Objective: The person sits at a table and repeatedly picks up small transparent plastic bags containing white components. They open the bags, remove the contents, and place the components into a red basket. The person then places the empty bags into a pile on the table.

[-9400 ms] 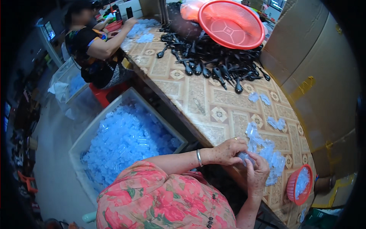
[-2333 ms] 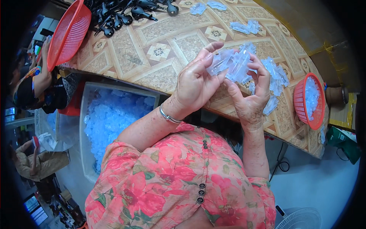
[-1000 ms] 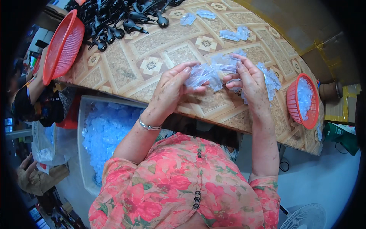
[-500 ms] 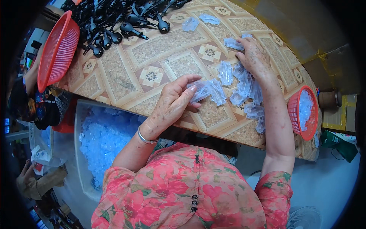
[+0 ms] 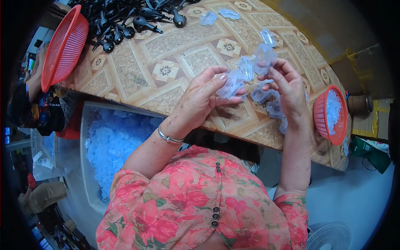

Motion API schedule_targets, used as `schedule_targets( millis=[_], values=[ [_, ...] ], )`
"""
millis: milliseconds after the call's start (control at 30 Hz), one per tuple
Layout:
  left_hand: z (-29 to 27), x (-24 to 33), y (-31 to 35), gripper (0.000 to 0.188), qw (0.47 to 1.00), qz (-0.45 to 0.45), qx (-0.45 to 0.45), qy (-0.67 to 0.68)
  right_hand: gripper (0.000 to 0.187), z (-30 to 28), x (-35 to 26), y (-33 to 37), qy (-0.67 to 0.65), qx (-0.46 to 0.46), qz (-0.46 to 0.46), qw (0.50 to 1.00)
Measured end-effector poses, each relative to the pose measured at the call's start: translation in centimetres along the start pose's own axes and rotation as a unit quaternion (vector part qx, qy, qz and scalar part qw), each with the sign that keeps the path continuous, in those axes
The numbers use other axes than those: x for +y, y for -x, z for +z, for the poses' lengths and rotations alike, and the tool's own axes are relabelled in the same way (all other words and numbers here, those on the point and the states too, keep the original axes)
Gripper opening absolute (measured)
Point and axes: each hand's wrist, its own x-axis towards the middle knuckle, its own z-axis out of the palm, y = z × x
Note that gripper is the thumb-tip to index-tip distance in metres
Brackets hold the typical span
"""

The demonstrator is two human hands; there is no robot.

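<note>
Clear plastic pieces (image 5: 231, 84) sit between the thumb and fingers of my left hand (image 5: 204, 92), which is closed around them above the table. My right hand (image 5: 287, 85) pinches another clear plastic piece (image 5: 264, 58) and holds it up close by. Between the two hands, another clear piece (image 5: 246, 68) shows, but whether it is held or lies on the table I cannot tell. Under and beside my right hand lies a loose pile of similar clear pieces (image 5: 275, 108), partly hidden by the hand. Farther off, a single clear piece (image 5: 268, 37) rests on the table.
Black plastic parts (image 5: 143, 24) are heaped at the far left, beside a tilted red basket (image 5: 66, 50). A small red basket (image 5: 320, 118) of clear pieces stands at right. Below the table edge is a bin (image 5: 84, 137) of clear pieces. A person's arm (image 5: 35, 83) shows at left.
My right hand has drawn back toward my left, lifting a clear piece off the table. My left hand has moved slightly right, still holding its pieces.
</note>
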Motion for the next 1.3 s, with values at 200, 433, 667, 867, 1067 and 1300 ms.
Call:
schedule_targets(
  millis=[200,433,667,867,1067,1300],
  values=[
    [2.2,-1.0,0.7,0.042,0.999,0.006,0.006,-0.036,0.029,2.8,2.5,4.8,0.174,0.028,-0.198,0.964],
    [3.2,-1.7,1.7,0.052,0.985,0.054,0.029,-0.161,0.067,4.3,1.6,7.2,0.252,0.058,-0.197,0.946],
    [3.5,-2.3,2.0,0.045,0.999,-0.009,-0.023,0.048,0.084,4.1,2.0,7.6,0.29,0.073,-0.188,0.936],
    [3.5,-2.7,2.2,0.046,0.993,0.007,-0.02,0.118,0.085,4.2,2.1,8.1,0.244,0.085,-0.167,0.951],
    [3.9,-2.6,2.2,0.048,0.996,0.042,-0.024,0.08,0.085,4.8,2.3,8.2,0.253,0.095,-0.175,0.947],
    [3.3,-2.9,2.1,0.047,0.993,0.04,-0.031,0.106,0.081,5.6,2.6,7.8,0.226,0.079,-0.169,0.956]
  ],
)
